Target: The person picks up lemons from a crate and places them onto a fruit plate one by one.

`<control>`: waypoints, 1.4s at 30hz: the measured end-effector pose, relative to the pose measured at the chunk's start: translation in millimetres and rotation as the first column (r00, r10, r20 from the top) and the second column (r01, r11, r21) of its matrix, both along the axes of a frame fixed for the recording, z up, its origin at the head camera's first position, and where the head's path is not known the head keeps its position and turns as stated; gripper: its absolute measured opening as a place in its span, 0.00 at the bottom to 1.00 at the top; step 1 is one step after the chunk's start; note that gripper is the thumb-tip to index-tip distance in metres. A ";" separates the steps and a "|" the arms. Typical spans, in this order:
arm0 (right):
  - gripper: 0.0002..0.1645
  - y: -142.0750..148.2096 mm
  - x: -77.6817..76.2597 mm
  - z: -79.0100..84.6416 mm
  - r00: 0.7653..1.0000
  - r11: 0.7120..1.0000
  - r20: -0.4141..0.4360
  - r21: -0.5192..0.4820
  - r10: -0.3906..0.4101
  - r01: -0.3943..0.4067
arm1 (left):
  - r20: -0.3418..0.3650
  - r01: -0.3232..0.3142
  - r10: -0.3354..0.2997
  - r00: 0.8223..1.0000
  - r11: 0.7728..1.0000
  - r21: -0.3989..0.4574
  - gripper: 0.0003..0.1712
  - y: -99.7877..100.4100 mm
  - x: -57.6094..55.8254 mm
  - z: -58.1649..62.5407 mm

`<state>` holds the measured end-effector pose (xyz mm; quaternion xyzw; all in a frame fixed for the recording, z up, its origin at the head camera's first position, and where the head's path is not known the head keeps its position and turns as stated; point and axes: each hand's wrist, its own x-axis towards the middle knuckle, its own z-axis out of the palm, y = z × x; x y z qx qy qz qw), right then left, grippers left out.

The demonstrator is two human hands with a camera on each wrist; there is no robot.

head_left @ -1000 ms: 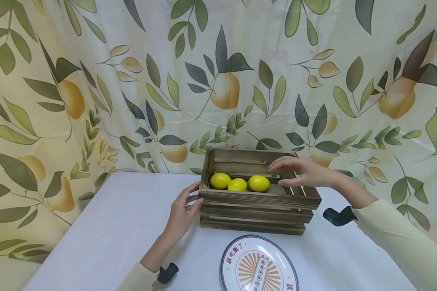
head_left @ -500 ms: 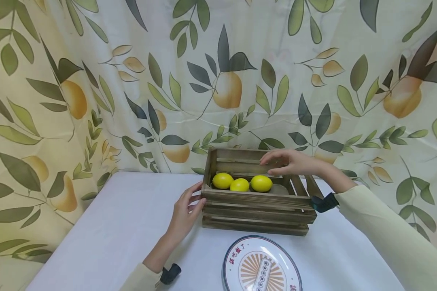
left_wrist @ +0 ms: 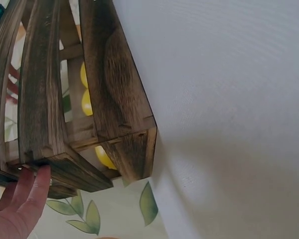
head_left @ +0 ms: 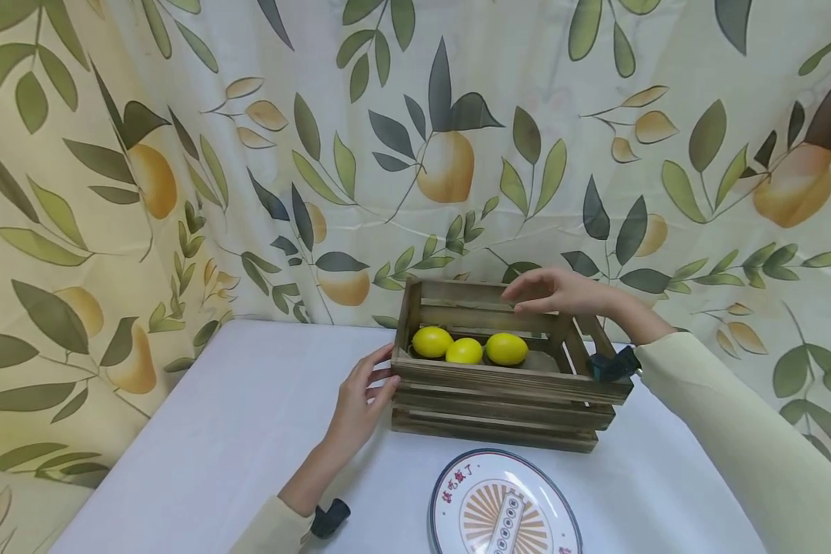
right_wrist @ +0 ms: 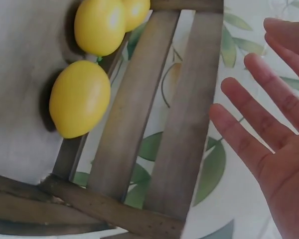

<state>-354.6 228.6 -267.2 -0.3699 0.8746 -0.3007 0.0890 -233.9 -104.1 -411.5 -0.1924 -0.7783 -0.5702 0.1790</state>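
A brown slatted wooden crate [head_left: 505, 396] stands on the white table. Three yellow lemons [head_left: 506, 349] lie in its left and middle part. My left hand [head_left: 357, 400] holds the crate's left front corner, thumb on the front slat and fingers on the end; in the left wrist view its fingertips [left_wrist: 42, 174] press against a slat. Over the crate's back rail hovers my right hand [head_left: 561, 294], fingers spread and slightly bent, nothing in them. The right wrist view shows that palm facing the crate's back slats [right_wrist: 139, 99], apart from the lemons.
A round plate [head_left: 450, 531] with a dark rim, red characters and an orange ray pattern lies in front of the crate. Behind the crate hangs a curtain [head_left: 263, 185] printed with leaves and fruit. A dark wrist strap [head_left: 612, 365] overlaps the crate's right end.
My right hand has moved left and back, from over the crate's right part to over its back rail. My left hand keeps its hold. The head view has shifted slightly.
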 end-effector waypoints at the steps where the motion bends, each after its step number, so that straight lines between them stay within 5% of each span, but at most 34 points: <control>1: 0.19 -0.8 -3.3 -0.6 1.000 1.000 0.005 -0.004 -0.004 0.004 | -0.002 -0.003 0.003 1.000 1.000 -0.004 0.29 -0.3 -0.1 0.1; 12: 0.21 -4.2 -34.9 -22.7 0.995 0.999 0.095 -0.039 0.029 -0.025 | -0.009 -0.010 0.009 1.000 1.000 -0.015 0.28 -0.5 -0.9 -1.5; 22: 0.22 -8.0 -47.0 -30.8 0.989 1.000 0.146 -0.006 0.007 -0.006 | -0.016 -0.013 0.013 1.000 1.000 -0.019 0.27 1.2 -0.4 -3.1; 28: 0.22 -16.3 -52.1 -45.5 0.981 0.990 0.185 0.113 0.057 -0.079 | -0.013 -0.024 0.024 1.000 0.999 -0.040 0.28 -0.2 -1.1 -4.0; 32: 0.23 -14.2 -52.7 -54.8 0.969 0.976 0.247 0.204 0.020 -0.072 | -0.004 -0.014 0.014 1.000 0.999 -0.052 0.29 0.9 -0.4 -2.8; 42: 0.26 -16.0 -53.5 -62.3 0.969 0.935 0.241 0.328 0.056 -0.136 | 0.005 -0.045 0.046 0.999 0.997 -0.063 0.30 1.7 0.7 -2.4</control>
